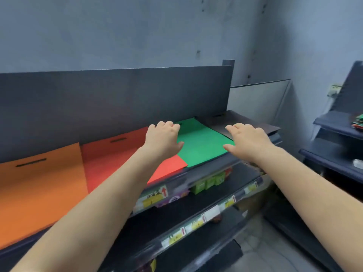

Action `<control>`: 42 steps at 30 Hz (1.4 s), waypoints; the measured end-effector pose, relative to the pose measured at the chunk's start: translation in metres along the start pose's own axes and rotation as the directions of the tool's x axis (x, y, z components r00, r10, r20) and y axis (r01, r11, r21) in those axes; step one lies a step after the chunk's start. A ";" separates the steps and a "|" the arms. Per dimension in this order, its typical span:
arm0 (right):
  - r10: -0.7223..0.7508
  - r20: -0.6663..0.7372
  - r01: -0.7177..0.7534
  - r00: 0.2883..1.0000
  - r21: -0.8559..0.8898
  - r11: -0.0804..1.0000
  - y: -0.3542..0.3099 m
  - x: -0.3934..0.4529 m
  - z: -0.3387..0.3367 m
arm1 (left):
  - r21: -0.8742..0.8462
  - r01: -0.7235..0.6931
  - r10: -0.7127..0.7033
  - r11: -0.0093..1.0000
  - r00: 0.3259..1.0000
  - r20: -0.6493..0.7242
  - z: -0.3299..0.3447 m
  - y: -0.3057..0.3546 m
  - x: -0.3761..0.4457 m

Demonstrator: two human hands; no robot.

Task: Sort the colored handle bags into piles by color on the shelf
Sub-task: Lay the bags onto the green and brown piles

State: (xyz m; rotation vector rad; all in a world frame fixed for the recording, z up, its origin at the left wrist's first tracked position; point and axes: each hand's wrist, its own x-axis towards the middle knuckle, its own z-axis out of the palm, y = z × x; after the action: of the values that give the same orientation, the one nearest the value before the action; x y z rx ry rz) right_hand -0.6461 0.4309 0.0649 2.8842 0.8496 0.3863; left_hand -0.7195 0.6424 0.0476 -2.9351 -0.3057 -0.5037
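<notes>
While flat on shelf (225, 165), green bag (202, 146), both hands spread w/ L hand (164, 138), R hand (248, 140) at edges.

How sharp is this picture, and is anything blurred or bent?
Head view: soft, even light; the green bag and both hands are fairly sharp; the price labels on lower shelves are smeared; the wide lens bows the shelf edges.

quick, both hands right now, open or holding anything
Left hand: open, palm down at the left edge of the green bag, gripping nothing.
Right hand: open, palm down over the green bag's right edge and the black bag, gripping nothing.
</notes>
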 end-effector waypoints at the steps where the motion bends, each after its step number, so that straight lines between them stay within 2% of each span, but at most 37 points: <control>1: 0.024 0.006 -0.024 1.000 -0.004 1.000 0.015 0.001 0.003 | -0.004 -0.033 0.033 0.999 0.999 0.001 0.002 0.014 0.013; 11: 0.285 0.033 -0.283 0.958 -0.057 0.958 0.161 0.024 0.026 | -0.067 -0.335 0.332 0.940 0.942 -0.053 0.017 0.150 0.158; 22: 0.605 0.047 -0.598 0.795 -0.112 0.794 0.315 0.016 0.057 | -0.124 -0.585 0.572 0.802 0.811 -0.126 0.031 0.314 0.273; 29: 0.666 0.000 -0.663 0.746 -0.100 0.742 0.421 -0.003 0.077 | -0.155 -0.658 0.633 0.737 0.752 -0.184 0.035 0.433 0.303; 36: 0.664 0.001 -0.660 0.748 -0.114 0.743 0.526 -0.014 0.095 | -0.154 -0.659 0.632 0.737 0.751 -0.188 0.040 0.544 0.330; 42: 0.684 0.027 -0.677 0.729 -0.111 0.727 0.595 -0.019 0.118 | -0.186 -0.695 0.665 0.695 0.719 -0.203 0.058 0.619 0.356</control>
State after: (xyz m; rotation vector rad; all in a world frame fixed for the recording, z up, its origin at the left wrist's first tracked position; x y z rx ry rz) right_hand -0.3208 -0.0818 0.0516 2.9895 -0.2907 0.3637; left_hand -0.2344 0.1149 0.0474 -2.9123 0.9152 -0.6166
